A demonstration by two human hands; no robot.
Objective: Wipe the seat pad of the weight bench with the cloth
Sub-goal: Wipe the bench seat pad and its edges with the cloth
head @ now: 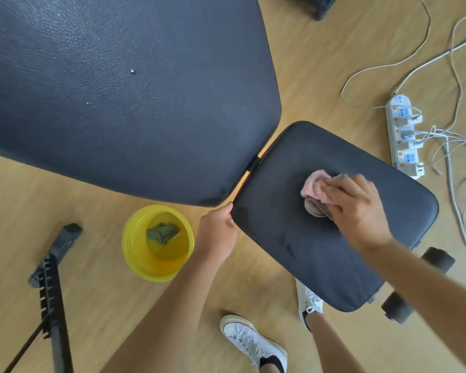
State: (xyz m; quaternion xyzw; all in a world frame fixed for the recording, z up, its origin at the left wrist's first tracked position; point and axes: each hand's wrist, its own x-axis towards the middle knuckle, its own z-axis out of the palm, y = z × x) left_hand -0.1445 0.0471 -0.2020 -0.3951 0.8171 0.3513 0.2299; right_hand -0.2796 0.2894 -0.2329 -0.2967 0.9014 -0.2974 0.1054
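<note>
Mid-wipe: my right hand [357,208] presses the bunched cloth [314,187] into the seat pad [293,238] centre, my left hand [218,232] pinches its nine-o'clock edge, and most of the pad looks unwiped.

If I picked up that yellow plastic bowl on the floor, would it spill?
Probably, if tilted: the round yellow plastic bowl seems to hold liquid with a green rag soaking inside. It looks light and stiff, so likely easy to lift, maybe slippery if wet.

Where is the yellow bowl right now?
In the head view, the yellow bowl sits on the wooden floor, lower centre-left, just left of the left hand and below the back pad. A green rag lies inside it.
</note>
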